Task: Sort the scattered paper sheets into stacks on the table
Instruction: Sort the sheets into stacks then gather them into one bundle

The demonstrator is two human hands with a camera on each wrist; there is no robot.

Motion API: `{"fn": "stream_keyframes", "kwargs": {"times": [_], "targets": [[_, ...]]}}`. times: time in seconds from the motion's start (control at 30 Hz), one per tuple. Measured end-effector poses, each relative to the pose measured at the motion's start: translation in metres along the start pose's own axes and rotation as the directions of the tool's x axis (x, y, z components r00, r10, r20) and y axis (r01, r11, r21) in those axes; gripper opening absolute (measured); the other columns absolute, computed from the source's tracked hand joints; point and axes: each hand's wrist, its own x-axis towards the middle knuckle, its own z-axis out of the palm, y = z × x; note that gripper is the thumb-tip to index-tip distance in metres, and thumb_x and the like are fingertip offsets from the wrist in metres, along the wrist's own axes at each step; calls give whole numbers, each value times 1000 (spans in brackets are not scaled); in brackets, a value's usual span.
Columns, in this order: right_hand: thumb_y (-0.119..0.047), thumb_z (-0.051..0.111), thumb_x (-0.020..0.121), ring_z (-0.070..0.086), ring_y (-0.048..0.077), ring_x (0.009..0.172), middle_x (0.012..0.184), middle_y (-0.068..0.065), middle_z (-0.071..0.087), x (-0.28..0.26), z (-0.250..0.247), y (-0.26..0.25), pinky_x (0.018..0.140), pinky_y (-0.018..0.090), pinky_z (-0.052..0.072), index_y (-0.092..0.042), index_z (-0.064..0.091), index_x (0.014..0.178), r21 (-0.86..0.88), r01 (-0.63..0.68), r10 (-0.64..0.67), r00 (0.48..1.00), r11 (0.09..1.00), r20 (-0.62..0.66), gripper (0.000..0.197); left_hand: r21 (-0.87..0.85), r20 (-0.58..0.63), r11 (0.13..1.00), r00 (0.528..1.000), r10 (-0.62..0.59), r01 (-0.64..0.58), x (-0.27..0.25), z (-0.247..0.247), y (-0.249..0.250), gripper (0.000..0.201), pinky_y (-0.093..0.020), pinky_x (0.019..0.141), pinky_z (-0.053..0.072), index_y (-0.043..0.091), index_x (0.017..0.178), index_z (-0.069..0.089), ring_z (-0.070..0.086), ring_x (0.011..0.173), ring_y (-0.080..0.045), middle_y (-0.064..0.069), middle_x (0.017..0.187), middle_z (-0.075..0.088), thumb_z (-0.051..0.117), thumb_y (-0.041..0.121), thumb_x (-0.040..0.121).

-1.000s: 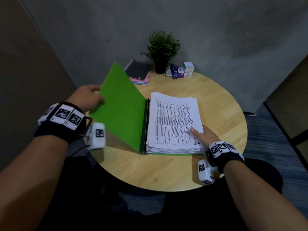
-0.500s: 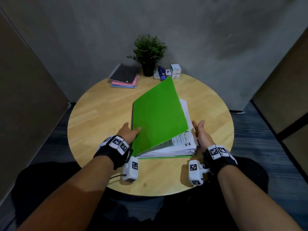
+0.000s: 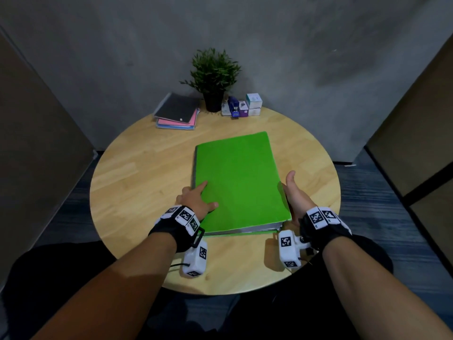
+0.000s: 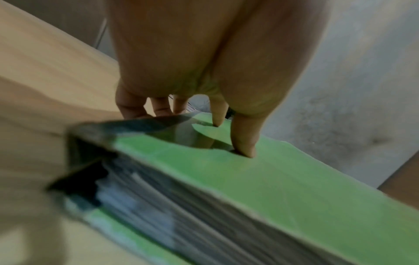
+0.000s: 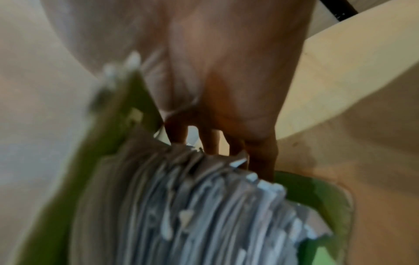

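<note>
A green folder [image 3: 237, 177] lies closed on the round wooden table [image 3: 137, 173], its cover down over a thick stack of printed sheets [image 3: 245, 229]. My left hand [image 3: 196, 200] rests flat on the cover's near left corner, forefinger and thumb pressing the green cover [image 4: 294, 188]. In the left wrist view the sheet edges [image 4: 170, 206] show under the cover. My right hand [image 3: 293, 195] stands against the stack's right side, thumb up. Its fingers [image 5: 260, 157] lie straight along the paper edges [image 5: 192, 206] above the folder's lower flap [image 5: 317, 193].
At the table's far edge stand a potted plant [image 3: 214, 77], a pile of notebooks [image 3: 177, 111] to its left, and a stapler with small boxes [image 3: 242, 106] to its right. Bare tabletop lies left and right of the folder. Walls close in behind.
My left hand swung the green cover from open at the left down over the sheets, closing the folder. My right hand slid off the top sheet to the stack's right side.
</note>
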Motion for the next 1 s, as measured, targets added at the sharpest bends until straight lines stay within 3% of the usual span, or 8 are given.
{"fn": "stream_keyframes", "kwargs": {"times": [0.13, 0.23, 0.33, 0.43, 0.5, 0.6, 0.73, 1.0], "targets": [[-59, 35, 95, 39, 31, 134, 153, 9, 33, -11, 5, -4, 107, 43, 32, -23, 29, 149, -131, 65, -72, 996, 989, -43, 65, 41, -20, 999, 999, -32, 32, 3, 3, 6, 77, -44, 104, 38, 43, 149, 23, 35, 127, -37, -12, 141, 32, 66, 47, 85], [-27, 57, 95, 52, 31, 121, 145, 11, 44, -3, 10, 4, 98, 37, 44, -32, 28, 146, -286, 181, -218, 971, 941, -102, 60, 61, -28, 998, 999, -26, 28, 0, 4, 8, 77, -45, 104, 38, 42, 150, 23, 34, 126, -38, -12, 141, 31, 66, 48, 86], [-15, 57, 94, 58, 30, 107, 138, 14, 51, 0, 18, 4, 81, 29, 46, -25, 38, 142, -469, 187, -293, 942, 863, -163, 52, 21, -5, 1000, 1000, 24, -23, -4, 0, 2, 79, -46, 110, 33, 41, 150, 23, 28, 134, -40, -11, 153, 20, 66, 50, 84], [-12, 53, 95, 57, 27, 93, 132, 16, 52, -6, 25, 3, 71, 28, 49, -16, 43, 138, -600, 130, -303, 932, 789, -196, 44, 1, 73, 996, 993, 92, -92, -14, -7, -11, 93, -46, 117, 23, 41, 150, 22, 17, 144, -38, -10, 161, 1, 75, 52, 75], [-22, 57, 94, 49, 33, 117, 145, 14, 34, -17, 31, 3, 95, 41, 48, -17, 42, 138, -693, 125, -327, 930, 710, -167, 48, 80, 171, 986, 976, 134, -149, -22, -8, -15, 103, -45, 118, 19, 41, 151, 18, 8, 146, -36, -7, 161, -12, 80, 50, 69], [-49, 73, 75, 19, 35, 140, 158, -2, 3, -36, 42, 4, 106, 56, 32, -35, 30, 145, -788, 192, -268, 963, 585, 36, 83, 179, 208, 959, 961, 182, -220, -27, -6, -14, 114, -44, 118, 24, 37, 152, 17, 12, 144, -32, 0, 158, -21, 87, 44, 62], [-42, 85, 60, 12, 40, 143, 159, -4, -12, -34, 43, 7, 106, 63, 29, -39, 14, 149, -854, 168, -123, 985, 493, 123, 113, 258, 218, 936, 958, 187, -241, -20, -6, -5, 118, -45, 112, 35, 36, 152, 16, 20, 141, -31, 5, 157, -28, 88, 42, 60], [-26, 84, 68, 29, 36, 138, 160, -8, -3, 29, 13, -5, 104, 56, 40, -39, 24, 147, -847, 124, -222, 975, 517, 7, 101, 266, 155, 928, 962, 224, -260, 29, -3, 35, 101, -45, 115, 29, 29, 151, 24, 20, 143, -34, -1, 162, -3, 82, 44, 70]]}}
